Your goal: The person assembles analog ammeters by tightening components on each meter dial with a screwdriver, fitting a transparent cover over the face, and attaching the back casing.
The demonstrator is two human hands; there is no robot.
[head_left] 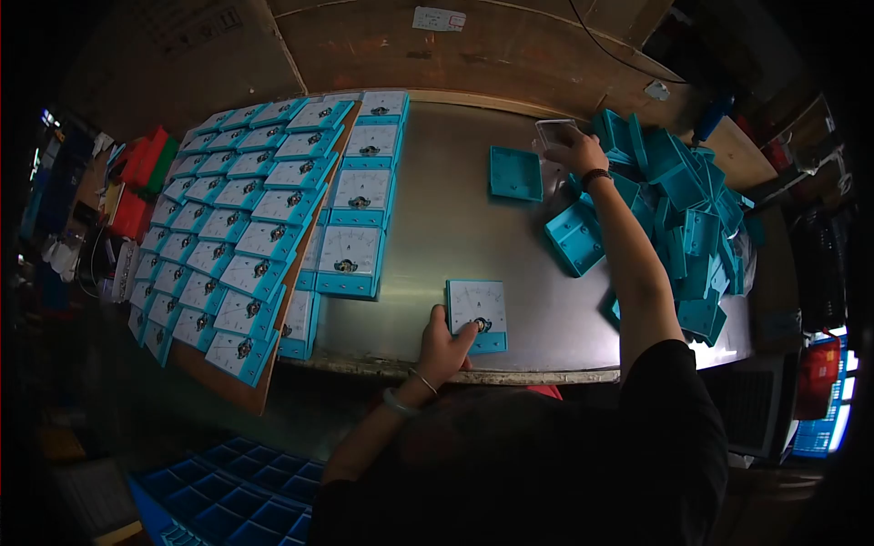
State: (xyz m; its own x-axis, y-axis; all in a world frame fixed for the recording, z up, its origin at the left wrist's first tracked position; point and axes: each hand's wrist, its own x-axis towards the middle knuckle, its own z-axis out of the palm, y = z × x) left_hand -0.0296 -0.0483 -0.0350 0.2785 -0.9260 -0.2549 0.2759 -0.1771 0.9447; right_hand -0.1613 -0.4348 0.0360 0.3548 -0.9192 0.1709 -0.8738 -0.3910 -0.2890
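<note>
Holding a meter [477,304]: left hand [444,348]. Holding apparently a clear cover [549,132]: right hand [579,153].

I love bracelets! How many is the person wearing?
3 that I can see: a thin bracelet by the left hand, a thicker pale bangle farther up that arm, and a dark band by the right hand. The black sleeves might hide more.
</note>
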